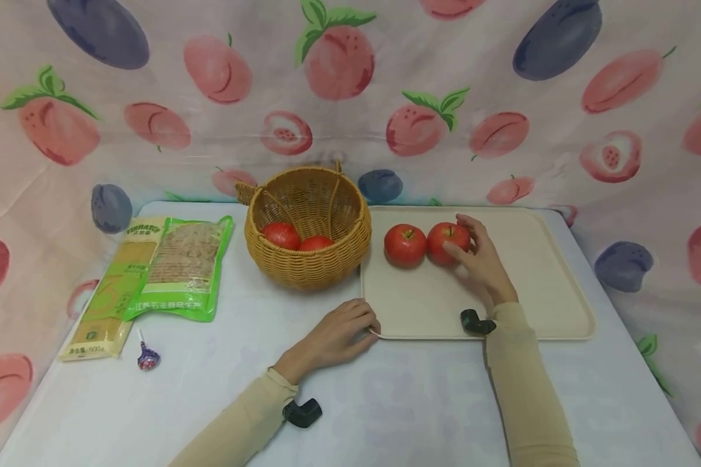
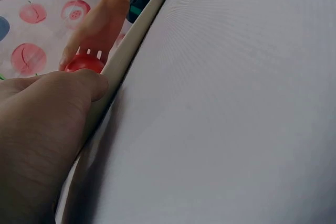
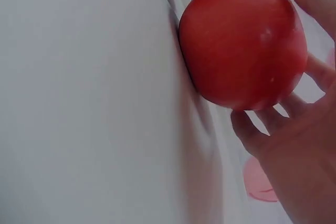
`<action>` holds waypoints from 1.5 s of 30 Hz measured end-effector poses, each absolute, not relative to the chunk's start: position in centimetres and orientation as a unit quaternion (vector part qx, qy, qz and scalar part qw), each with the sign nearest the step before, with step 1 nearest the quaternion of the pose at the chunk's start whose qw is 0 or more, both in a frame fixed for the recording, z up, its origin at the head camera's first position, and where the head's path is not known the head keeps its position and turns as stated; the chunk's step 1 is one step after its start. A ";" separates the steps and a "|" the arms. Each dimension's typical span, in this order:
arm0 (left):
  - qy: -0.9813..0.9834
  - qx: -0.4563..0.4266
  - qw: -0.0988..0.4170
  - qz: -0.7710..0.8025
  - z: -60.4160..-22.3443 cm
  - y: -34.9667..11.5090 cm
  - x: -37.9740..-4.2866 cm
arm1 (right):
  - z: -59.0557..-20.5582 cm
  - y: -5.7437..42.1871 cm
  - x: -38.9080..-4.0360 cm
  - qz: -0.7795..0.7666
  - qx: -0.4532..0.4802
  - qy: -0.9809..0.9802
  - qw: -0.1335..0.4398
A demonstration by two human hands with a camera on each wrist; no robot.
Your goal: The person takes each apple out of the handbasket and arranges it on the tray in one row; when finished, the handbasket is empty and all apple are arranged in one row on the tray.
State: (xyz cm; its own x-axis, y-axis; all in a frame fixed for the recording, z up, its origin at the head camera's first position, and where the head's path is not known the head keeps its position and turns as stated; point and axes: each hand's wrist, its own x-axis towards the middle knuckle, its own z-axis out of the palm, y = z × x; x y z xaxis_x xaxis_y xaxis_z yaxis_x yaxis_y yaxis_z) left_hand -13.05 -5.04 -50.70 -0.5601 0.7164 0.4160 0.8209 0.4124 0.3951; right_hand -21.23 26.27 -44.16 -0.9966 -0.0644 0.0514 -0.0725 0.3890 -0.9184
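Observation:
My right hand (image 1: 486,264) is at the right-hand one of two red apples on a cream tray (image 1: 540,272), its thumb on the near side and its fingers curved round the far right side. In the right wrist view this apple (image 3: 244,45) rests on the tray, with fingertips against it and a gap before the palm. The other apple (image 1: 405,246) sits close beside it on the left. My left hand (image 1: 340,332) holds the tray's near left corner, its thumb (image 2: 94,83) along the rim in the left wrist view.
Behind the left hand stands a wicker basket (image 1: 306,267) with two red apples inside, beside the tray's left edge. Farther left lie a green-edged food packet (image 1: 184,256), a yellow noodle packet (image 1: 102,318) partly under it, and a wrapped lollipop (image 1: 148,359). Fruit-print cloth (image 1: 339,117) hangs behind the table.

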 end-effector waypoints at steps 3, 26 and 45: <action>-0.835 -0.460 0.093 -0.286 -50.6 -5.0 -13.2 | -43.9 26.2 -21.4 0.564 0.062 -0.823 0.038; -0.827 -0.461 0.084 -0.310 -50.4 -4.8 -13.2 | -42.4 24.7 -21.7 0.586 0.146 -0.783 0.151; -0.839 -0.450 0.066 -0.299 -50.2 -5.0 -12.8 | -40.8 22.9 -21.9 0.545 0.189 -0.811 0.095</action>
